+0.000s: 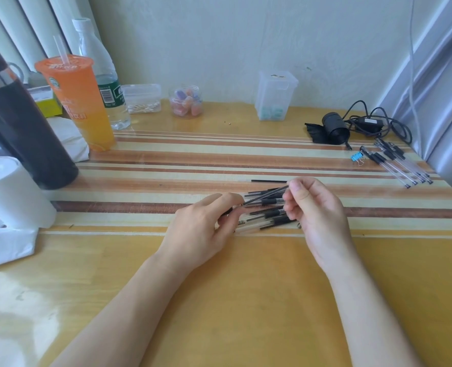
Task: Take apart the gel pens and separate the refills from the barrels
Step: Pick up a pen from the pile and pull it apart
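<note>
1. Over the striped table [166, 165], my left hand [206, 229] and right hand [315, 207] both pinch one thin refill [265, 195], fingers closed on its ends.
2. Below lies a pen pile [267, 215].
3. The refill looks light, slender and bendy; I would grip near its tip.
4. The barrels look clear, smooth and slippery.
</note>
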